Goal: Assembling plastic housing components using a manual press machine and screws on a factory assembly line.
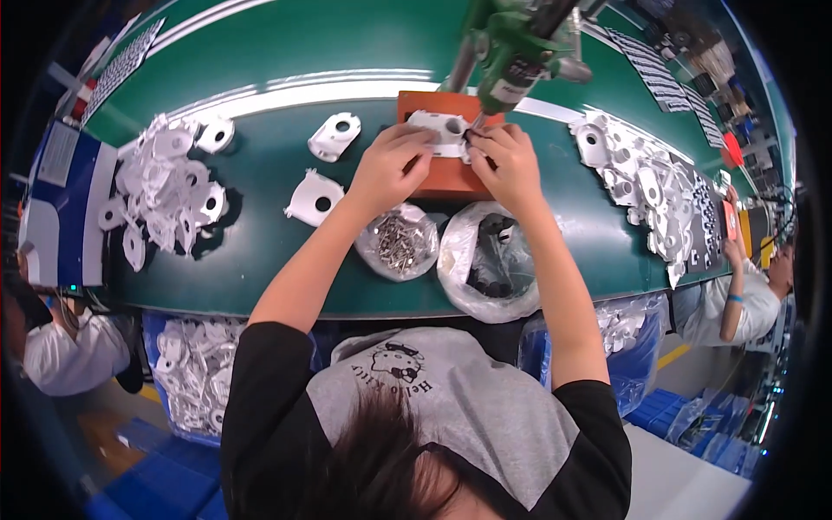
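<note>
A white plastic housing part (444,126) with a round hole lies on an orange fixture block (418,101), below the head of a green press (513,68). My left hand (397,165) grips the part's left edge, its fingers curled against it. At the right edge my right hand (507,163) has its fingers pinched together beside the press tip. A small dark bit shows at those fingertips, too small and covered to name. Close in front of the block sit a bag of small metal pins (397,244) and a clear bag of black parts (491,277).
Two loose white parts (334,137) (315,198) lie left of the fixture. Piles of white parts rise at the left (165,182) and right (637,178). Blue bins of parts (192,373) stand below the table edge. Other people sit at both sides.
</note>
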Tool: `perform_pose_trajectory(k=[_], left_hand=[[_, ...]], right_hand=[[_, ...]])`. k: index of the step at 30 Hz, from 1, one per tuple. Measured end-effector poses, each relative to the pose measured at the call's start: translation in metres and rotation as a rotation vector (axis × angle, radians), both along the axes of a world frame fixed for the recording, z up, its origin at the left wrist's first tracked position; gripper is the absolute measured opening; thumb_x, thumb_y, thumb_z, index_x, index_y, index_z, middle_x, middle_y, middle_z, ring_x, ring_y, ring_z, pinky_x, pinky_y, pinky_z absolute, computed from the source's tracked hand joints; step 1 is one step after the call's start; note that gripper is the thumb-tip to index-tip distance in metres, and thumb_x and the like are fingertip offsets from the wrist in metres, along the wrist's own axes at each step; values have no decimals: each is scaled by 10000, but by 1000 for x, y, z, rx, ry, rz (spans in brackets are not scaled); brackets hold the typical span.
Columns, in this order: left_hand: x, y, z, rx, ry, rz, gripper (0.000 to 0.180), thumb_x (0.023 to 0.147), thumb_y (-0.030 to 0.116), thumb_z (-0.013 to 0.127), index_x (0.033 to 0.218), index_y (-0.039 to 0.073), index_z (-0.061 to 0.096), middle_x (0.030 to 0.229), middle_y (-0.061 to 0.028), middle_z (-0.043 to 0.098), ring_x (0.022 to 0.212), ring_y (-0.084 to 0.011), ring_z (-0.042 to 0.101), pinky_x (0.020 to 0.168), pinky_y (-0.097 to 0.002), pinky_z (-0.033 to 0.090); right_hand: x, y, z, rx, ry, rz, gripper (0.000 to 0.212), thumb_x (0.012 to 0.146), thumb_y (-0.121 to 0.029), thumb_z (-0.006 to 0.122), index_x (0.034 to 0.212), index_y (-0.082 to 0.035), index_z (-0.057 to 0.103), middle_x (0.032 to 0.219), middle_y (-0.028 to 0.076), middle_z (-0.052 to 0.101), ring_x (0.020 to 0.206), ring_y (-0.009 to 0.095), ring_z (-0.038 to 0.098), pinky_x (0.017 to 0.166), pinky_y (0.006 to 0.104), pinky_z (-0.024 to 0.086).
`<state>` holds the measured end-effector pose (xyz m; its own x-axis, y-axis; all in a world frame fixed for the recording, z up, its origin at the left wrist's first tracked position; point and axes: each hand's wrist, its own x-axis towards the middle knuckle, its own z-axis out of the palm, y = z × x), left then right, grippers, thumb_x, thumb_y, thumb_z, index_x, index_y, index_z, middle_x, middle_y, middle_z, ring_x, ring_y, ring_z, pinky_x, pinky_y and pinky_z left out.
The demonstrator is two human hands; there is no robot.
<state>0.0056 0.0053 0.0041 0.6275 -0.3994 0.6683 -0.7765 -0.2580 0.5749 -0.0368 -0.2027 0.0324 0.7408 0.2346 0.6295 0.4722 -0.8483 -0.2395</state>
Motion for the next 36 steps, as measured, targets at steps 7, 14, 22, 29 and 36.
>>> perform_pose_trajectory(k=[7, 14, 22, 29, 36], left_hand=[[1, 2, -1, 16, 33, -26, 137, 804, 137, 579, 878, 43, 645, 1052, -63, 655, 1037, -247, 554, 987, -411, 339], [-2, 1, -2, -3, 35, 6, 187, 813, 157, 582, 949, 58, 662, 1047, -42, 662, 1014, -213, 565, 991, -407, 323], [3, 2, -8, 15, 9, -14, 204, 808, 142, 585, 978, 65, 666, 1035, -63, 660, 1012, -223, 562, 970, -396, 337], [2, -1, -6, 4, -29, -18, 128, 797, 122, 592, 888, 54, 652, 1035, -47, 660, 997, -228, 571, 933, -390, 359], [-4, 2, -1, 9, -31, 26, 97, 796, 113, 592, 843, 44, 640, 1034, -42, 662, 976, -229, 582, 920, -398, 370]], right_hand=[[-12, 9, 9, -59, 19, -89, 236, 723, -137, 651, 945, -57, 638, 961, 61, 604, 936, 253, 530, 787, 382, 397], [-74, 85, 1, 45, 189, 263, 171, 669, -92, 701, 825, -61, 637, 815, 49, 560, 811, 241, 511, 720, 352, 396], [-75, 111, -32, -116, 215, 260, 131, 670, -126, 685, 777, -64, 640, 795, 31, 507, 813, 212, 472, 701, 338, 367], [-72, 102, -18, 122, 315, 282, 106, 683, -76, 668, 783, -51, 642, 783, 55, 523, 769, 226, 522, 679, 341, 433], [-29, 1, 47, 472, 590, 64, 78, 759, -63, 660, 779, 13, 658, 796, 46, 609, 748, 135, 574, 711, 259, 448]])
